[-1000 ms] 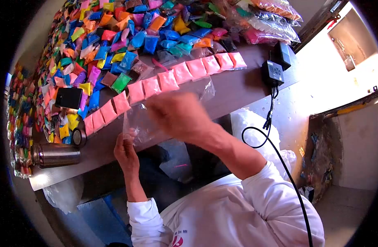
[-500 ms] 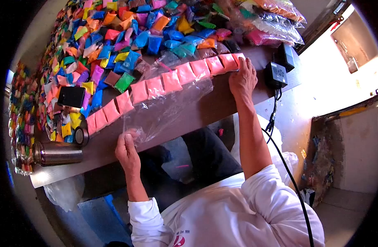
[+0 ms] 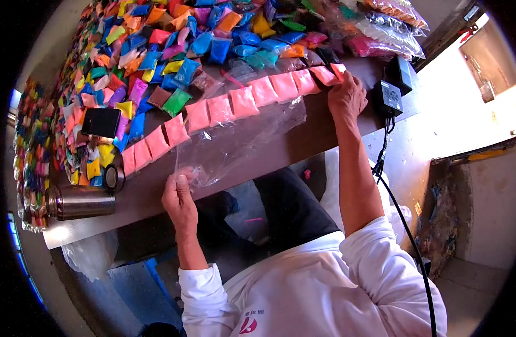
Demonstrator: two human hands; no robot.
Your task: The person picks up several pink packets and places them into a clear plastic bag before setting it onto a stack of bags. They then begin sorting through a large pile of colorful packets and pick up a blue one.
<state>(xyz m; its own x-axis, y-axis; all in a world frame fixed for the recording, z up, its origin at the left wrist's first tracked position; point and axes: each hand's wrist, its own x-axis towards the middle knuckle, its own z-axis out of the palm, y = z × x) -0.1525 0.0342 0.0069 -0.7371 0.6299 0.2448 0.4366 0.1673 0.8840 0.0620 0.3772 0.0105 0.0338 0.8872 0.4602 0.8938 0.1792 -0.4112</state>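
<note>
A long row of small pink packets (image 3: 243, 103) runs slantwise across the table, rising from left to right. My left hand (image 3: 180, 196) is closed in a pinch on the edge of a clear plastic bag (image 3: 230, 151), which lies crumpled below the middle of the row. At the upper right end of the row, my right hand (image 3: 348, 98) has its fingers on the last pink packet (image 3: 338, 71). The fingertips partly cover that packet.
A large heap of coloured packets (image 3: 174, 67) covers the table's far side. A black phone (image 3: 101, 123), metal flask (image 3: 81, 202) and its round lid (image 3: 113, 177) lie left. Right of my hand stands a black box (image 3: 388, 98) with cables. Filled clear bags (image 3: 381, 36) are stacked behind.
The whole view has shifted slightly. My right hand has moved a little right and away from me with the row's end packet. My left hand still pinches the bag.
</note>
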